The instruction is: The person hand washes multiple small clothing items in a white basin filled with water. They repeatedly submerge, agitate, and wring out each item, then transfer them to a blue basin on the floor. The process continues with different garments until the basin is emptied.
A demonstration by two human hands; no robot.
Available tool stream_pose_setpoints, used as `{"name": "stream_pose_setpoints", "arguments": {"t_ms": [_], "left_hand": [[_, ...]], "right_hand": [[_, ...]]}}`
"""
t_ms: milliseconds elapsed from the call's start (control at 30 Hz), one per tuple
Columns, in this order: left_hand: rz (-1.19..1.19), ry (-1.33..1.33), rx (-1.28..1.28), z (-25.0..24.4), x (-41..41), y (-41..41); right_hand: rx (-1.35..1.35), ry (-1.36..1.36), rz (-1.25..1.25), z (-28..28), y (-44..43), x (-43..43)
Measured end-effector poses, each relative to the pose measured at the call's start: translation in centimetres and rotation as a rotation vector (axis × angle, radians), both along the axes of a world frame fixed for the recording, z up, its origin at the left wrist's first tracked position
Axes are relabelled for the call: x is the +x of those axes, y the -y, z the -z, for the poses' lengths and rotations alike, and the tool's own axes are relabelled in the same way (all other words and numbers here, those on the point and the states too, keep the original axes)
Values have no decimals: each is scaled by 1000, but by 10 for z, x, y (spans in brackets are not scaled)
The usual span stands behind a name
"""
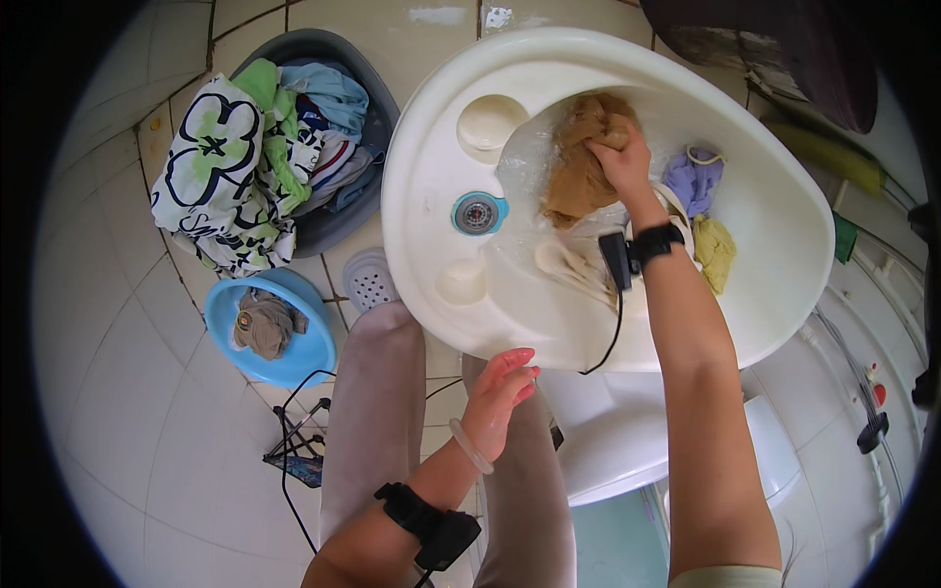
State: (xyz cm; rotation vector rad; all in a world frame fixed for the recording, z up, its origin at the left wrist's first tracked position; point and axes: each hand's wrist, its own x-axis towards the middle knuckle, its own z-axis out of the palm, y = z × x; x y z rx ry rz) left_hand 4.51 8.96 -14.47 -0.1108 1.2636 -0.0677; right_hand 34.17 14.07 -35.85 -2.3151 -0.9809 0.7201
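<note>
A wet brown cloth garment is bunched in my right hand, partly in the water of a white plastic tub. My left hand hovers at the tub's near rim above my knee, fingers apart and holding nothing. Cream cloth lies in the water below the brown garment, partly hidden by my right wrist. On the tub's right slope rest a lavender cloth piece with a pale band and a yellow cloth piece.
A round dial gauge sits on the tub's ledge. To the left stand a grey basin heaped with clothes and a blue basin holding a taupe garment. A white toilet is below the tub. Black cables trail from both wrist straps.
</note>
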Motion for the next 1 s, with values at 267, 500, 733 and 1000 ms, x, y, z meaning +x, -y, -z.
{"name": "stream_pose_setpoints", "arguments": {"t_ms": [267,500,733,1000], "left_hand": [[-12,12,37,2,2,4],[2,27,12,4,2,-1],[7,52,9,2,0,0],[-48,-20,93,8,13,-12]], "right_hand": [[-43,-90,-184,-67,46,23],[-813,317,-491,-42,-5,-43],[-577,320,-314,16,-1,-9],[269,-384,275,-33,12,-37]]}}
